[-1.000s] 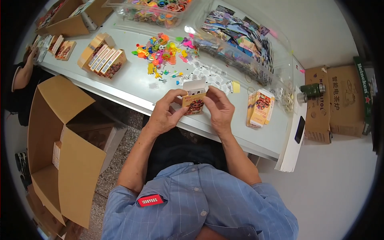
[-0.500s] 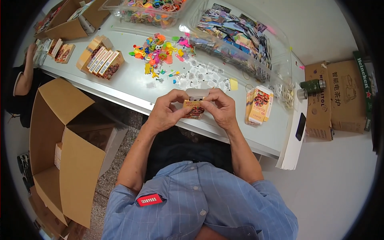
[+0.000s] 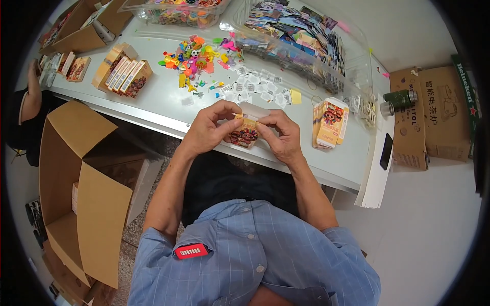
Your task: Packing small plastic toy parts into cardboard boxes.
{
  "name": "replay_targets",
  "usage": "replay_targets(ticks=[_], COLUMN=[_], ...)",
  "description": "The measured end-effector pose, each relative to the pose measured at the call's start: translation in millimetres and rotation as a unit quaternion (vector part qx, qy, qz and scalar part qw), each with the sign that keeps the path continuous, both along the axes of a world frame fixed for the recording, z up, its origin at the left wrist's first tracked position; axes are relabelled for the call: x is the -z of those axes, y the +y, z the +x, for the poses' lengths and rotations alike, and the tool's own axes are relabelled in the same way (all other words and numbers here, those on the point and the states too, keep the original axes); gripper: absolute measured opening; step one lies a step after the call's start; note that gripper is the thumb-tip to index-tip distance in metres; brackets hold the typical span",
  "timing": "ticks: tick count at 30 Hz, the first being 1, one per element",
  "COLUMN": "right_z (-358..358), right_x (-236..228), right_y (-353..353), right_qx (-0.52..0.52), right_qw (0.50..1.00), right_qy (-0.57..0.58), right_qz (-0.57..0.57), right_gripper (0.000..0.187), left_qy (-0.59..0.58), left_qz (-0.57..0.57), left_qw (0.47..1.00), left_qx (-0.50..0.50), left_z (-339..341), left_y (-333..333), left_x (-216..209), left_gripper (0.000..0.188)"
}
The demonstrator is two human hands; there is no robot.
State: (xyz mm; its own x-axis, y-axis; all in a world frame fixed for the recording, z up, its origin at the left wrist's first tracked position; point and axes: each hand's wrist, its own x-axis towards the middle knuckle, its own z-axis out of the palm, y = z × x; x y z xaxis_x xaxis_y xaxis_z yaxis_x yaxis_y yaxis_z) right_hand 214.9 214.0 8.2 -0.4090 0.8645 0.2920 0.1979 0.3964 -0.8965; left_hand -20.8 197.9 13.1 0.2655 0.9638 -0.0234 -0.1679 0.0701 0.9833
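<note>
At the table's near edge, both hands hold a small yellow printed carton point(image 3: 244, 136) with its white top flap raised. My left hand point(image 3: 208, 131) is closed on the carton's left side, thumb near the top edge. The right side is pinched by my right hand point(image 3: 282, 136), its fingers at the opening beneath the flap. What lies inside the carton is hidden. Just beyond the hands are scattered small white packets point(image 3: 250, 84). A heap of small colourful plastic toys point(image 3: 196, 56) spreads farther back. Flattened-looking yellow cartons point(image 3: 332, 122) are stacked right of my right hand.
Filled cartons point(image 3: 122, 74) stand in a row at left. Clear bins hold picture cards point(image 3: 296, 38) and coloured trinkets point(image 3: 178, 18) at the back. A large open cardboard box point(image 3: 104, 219) stands left of me. A phone point(image 3: 386, 151) lies at right. Another person's arm point(image 3: 33, 94) shows far left.
The view has shifted slightly, moving the table things a little up and left. Both hands keep their hold; the carton tilts so more of its printed front shows beneath the fingers.
</note>
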Motion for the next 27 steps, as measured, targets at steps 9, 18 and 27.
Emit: replay_targets(ticks=[9,18,27], right_z=[-4.0,-4.1,-9.3], right_x=[2.8,6.2,-3.5], right_y=[-10.8,-5.7,-7.8], right_qx=[0.022,0.010,0.010], right_qw=[0.999,0.998,0.969], right_qy=[0.031,0.058,0.176], right_qz=[-0.010,0.018,-0.176], right_gripper=[0.021,0.023,0.036], left_qy=[-0.011,-0.020,-0.058], left_qz=[-0.038,-0.017,-0.024], left_qw=[0.998,0.998,0.998], left_qx=[0.053,0.055,0.028], left_z=[-4.6,-6.2,-2.6], left_y=[8.2,9.1,8.7], left_x=[-8.6,-7.4,-9.5], left_gripper=[0.018,0.016,0.038])
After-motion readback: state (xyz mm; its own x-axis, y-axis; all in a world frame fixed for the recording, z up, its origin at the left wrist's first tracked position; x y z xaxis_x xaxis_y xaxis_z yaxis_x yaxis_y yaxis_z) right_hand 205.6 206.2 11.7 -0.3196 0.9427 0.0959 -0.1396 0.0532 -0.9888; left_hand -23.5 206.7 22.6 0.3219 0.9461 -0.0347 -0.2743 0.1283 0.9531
